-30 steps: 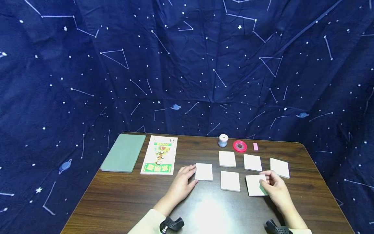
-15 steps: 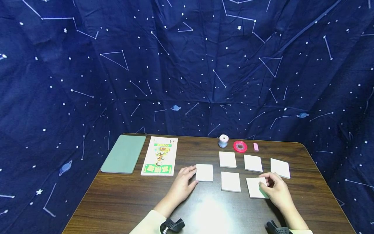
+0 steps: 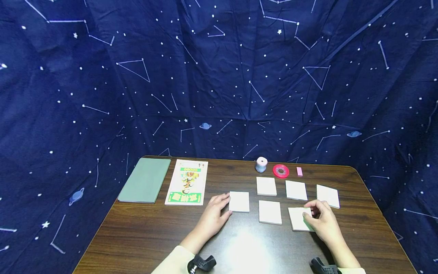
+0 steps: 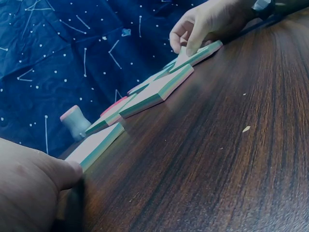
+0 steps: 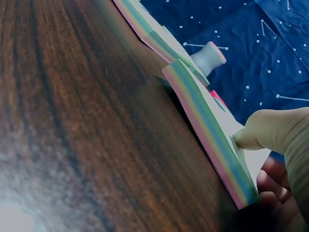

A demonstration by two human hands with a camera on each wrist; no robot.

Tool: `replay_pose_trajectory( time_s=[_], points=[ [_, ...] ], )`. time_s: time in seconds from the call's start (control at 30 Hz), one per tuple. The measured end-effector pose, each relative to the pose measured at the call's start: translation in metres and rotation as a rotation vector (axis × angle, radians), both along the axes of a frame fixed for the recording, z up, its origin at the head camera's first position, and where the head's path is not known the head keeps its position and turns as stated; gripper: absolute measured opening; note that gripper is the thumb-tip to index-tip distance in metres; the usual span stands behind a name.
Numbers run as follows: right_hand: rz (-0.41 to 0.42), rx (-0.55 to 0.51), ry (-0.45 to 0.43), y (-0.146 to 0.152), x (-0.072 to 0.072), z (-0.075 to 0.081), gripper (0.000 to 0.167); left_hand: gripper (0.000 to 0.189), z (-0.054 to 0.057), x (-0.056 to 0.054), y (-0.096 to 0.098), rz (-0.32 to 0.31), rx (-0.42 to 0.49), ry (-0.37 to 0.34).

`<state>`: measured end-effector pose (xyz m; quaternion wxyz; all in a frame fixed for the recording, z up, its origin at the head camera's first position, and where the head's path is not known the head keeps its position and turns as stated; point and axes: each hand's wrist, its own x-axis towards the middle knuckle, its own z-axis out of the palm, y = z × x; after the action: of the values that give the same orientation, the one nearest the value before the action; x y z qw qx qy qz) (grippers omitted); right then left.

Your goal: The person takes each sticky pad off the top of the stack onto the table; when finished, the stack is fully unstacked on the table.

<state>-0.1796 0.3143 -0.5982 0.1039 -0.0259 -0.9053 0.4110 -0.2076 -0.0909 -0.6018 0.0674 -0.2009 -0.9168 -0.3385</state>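
Note:
In the head view my right hand [image 3: 323, 220] pinches a square sticky note pad [image 3: 297, 219] at its right side, thumb on the white top and fingers at the edge. A greenish patch shows beside the thumb. Seen from the right wrist, this pad [image 5: 212, 140] has pink, yellow, blue and green layers along its side. My left hand [image 3: 213, 215] rests on the table, fingers and thumb touching the left edge of another white-topped pad [image 3: 239, 201]. Between the hands lies a third pad [image 3: 270, 212]. The right hand's fingertips are partly hidden in the head view.
Behind stand more pads in a row [image 3: 266, 186], a spool [image 3: 261, 164], a red disc-shaped roll [image 3: 281, 171] and a small pink block [image 3: 299, 171]. At left lie a printed booklet [image 3: 186, 182] and a green folder [image 3: 145, 180]. A starry curtain [image 3: 219, 76] hangs behind the table.
The pad in my right hand has come slightly nearer, and the dark gap along its left side has shrunk. My left hand stays in place.

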Motion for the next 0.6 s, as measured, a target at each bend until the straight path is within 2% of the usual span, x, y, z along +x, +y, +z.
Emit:
replay_pose_trajectory(
  time_s=[0.17, 0.37, 0.47, 0.6],
  points=[
    [-0.009, -0.021, -0.009, -0.0003, -0.0025, -0.0013, 0.024, 0.05, -0.0016, -0.0011, -0.0013, 0.0, 0.006, 0.02],
    [-0.046, -0.103, -0.008, -0.0012, -0.007, -0.0007, 0.018, 0.052, -0.0027, -0.0037, -0.0021, 0.003, 0.003, 0.029],
    [-0.082, -0.158, 0.029, -0.0041, -0.0071, 0.0, 0.014, 0.052, -0.0031, -0.0044, -0.0016, 0.008, 0.021, 0.02],
    [-0.112, -0.222, 0.121, -0.0095, -0.0078, 0.0025, 0.011, 0.052, -0.0039, -0.0057, -0.001, 0.008, 0.081, -0.012]
  ],
)
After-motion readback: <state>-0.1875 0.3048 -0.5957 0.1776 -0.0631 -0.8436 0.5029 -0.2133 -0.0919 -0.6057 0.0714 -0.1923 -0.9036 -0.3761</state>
